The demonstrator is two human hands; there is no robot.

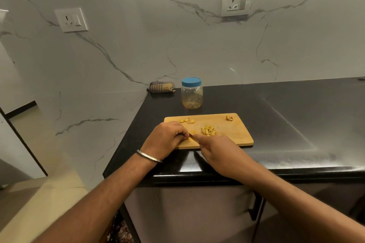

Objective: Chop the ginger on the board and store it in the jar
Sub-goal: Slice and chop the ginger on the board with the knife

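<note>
The left hand point(166, 136), a metal bangle point(149, 156) at its wrist, lies knuckles-up on the near left part of the wooden board point(235, 134), its grip curled down on a small ginger piece point(192, 132) at the fingertips. Just right of it the right hand point(221, 152) reaches in from the lower right, grip clenched round a knife point(192, 136) of which only a sliver shows, forefinger laid along it. Chopped ginger strips point(209, 130) sit mid-board, slices point(187, 120) at its far edge, and the blue-lidded jar point(192, 93) stands closed on the black desk point(286, 124) behind.
</note>
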